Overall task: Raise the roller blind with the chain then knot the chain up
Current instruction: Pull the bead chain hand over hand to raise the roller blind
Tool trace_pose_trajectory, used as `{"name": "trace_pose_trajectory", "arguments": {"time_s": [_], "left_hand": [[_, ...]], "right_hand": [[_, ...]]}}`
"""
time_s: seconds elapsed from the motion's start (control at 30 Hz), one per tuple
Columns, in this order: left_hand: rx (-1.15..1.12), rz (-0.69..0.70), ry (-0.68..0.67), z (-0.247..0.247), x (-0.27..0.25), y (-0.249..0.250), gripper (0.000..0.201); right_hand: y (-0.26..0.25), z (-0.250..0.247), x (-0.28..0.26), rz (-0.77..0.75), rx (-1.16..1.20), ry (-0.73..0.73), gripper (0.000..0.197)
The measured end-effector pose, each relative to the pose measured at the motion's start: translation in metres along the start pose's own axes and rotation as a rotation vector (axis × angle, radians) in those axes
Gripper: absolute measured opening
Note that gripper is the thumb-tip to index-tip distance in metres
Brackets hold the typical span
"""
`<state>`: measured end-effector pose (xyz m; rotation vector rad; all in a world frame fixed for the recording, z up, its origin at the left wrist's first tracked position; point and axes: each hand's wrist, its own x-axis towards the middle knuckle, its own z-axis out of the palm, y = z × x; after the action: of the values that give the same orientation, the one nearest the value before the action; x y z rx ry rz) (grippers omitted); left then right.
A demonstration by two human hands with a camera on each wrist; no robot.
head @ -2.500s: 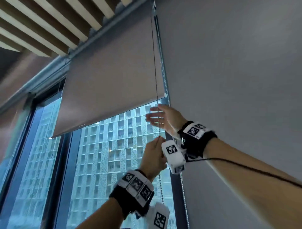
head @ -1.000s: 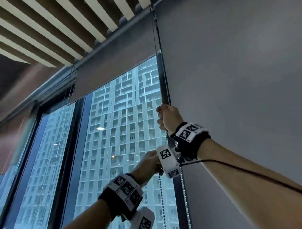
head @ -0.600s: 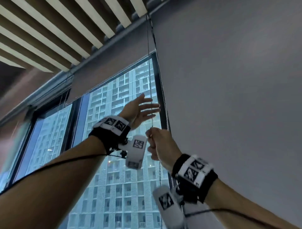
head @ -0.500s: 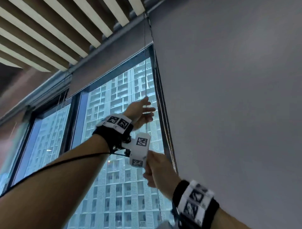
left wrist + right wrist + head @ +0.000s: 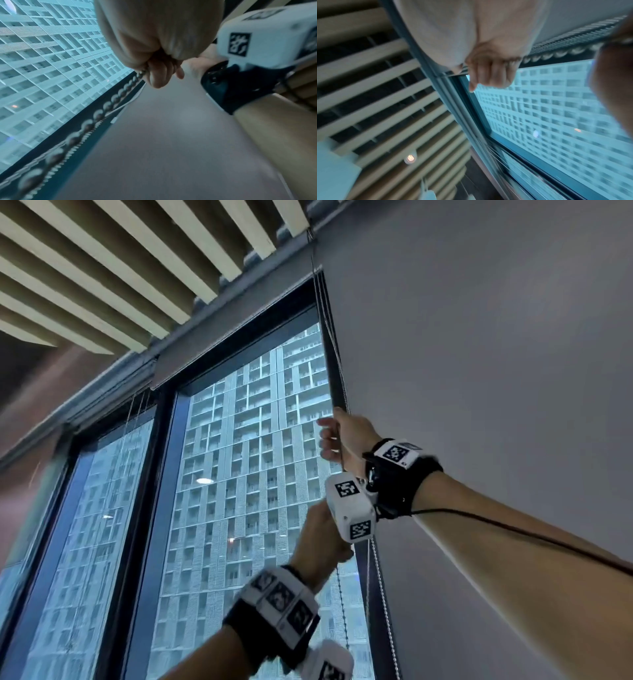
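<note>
No readable text, numbers or brands show; only black-and-white square code markers (image 5: 395, 453) on the wrist bands.

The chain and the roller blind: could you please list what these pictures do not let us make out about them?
- Chain, head view: its lower end is cut off by the bottom edge, so no knot can be checked.
- Left hand, head view: its fingers are hidden behind the right wrist camera.
- Roller blind, head view: its rolled part is hidden in the housing.
- Right hand, right wrist view: blurred by motion.
</note>
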<state>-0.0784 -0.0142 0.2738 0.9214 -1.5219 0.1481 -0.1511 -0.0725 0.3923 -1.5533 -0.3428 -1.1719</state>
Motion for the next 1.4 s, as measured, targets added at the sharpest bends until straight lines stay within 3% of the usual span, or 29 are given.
{"name": "trace_pose_trajectory", "arguments": {"time_s": [0.1,0.17,0.23,0.37,0.47,0.53,0.63,0.7,0.77,0.87,0.93,1.03,1.23,1.3,1.4], "left_hand": [[-0.016,-0.133,-0.044,-0.011,-0.009,-0.012,0.015],[-0.066,-0.189,-0.04,-0.024,0.004,-0.006,0.028],[-0.142,-0.225,-0.003,-0.036,0.024,0.008,0.027],[-0.15,-0.191,0.063,-0.05,0.059,0.035,0.033],[-0.108,-0.179,0.024,-0.047,0.073,0.053,0.045],[-0.092,-0.161,-0.021,-0.042,0.075,0.059,0.039],[-0.002,-0.169,-0.072,-0.039,0.073,0.058,0.026],[-0.02,-0.197,-0.085,-0.046,0.07,0.053,0.029],[-0.06,-0.245,-0.108,-0.057,0.065,0.048,0.034],[-0.168,-0.337,-0.101,-0.073,0.047,0.036,0.021],[-0.13,-0.388,-0.123,-0.082,0.032,0.02,0.019],[-0.061,-0.405,-0.137,-0.091,0.015,-0.005,0.024],[0.011,-0.352,-0.078,-0.096,0.008,-0.019,0.029],[0.053,-0.338,-0.092,-0.094,0.009,-0.022,0.03],[0.121,-0.341,-0.08,-0.089,0.011,-0.025,0.031]], "right_hand": [[0.02,0.004,0.001,-0.073,-0.284,0.074,0.036],[0.025,0.008,0.003,-0.093,-0.269,0.075,0.036],[0.021,0.013,0.003,-0.092,-0.175,0.049,0.035],[0.025,0.015,0.003,-0.177,-0.26,0.069,0.036],[0.035,0.009,-0.006,-0.189,-0.228,0.048,0.038],[0.035,0.006,-0.01,-0.207,-0.246,0.04,0.039],[0.038,-0.003,-0.016,-0.19,-0.254,-0.059,0.037],[0.051,-0.017,-0.027,-0.112,-0.218,-0.229,0.035],[0.069,-0.04,-0.037,-0.041,-0.206,-0.273,0.031],[0.098,-0.077,-0.037,-0.043,-0.296,0.008,0.027],[0.116,-0.093,-0.03,-0.011,-0.55,0.142,0.024],[0.134,-0.092,-0.024,0.124,-0.797,0.131,0.057],[0.158,-0.078,0.006,0.311,-0.752,0.104,0.106],[0.169,-0.073,0.016,0.256,-0.706,0.158,0.091],[0.164,-0.051,0.012,0.124,-0.529,0.249,0.043]]}}
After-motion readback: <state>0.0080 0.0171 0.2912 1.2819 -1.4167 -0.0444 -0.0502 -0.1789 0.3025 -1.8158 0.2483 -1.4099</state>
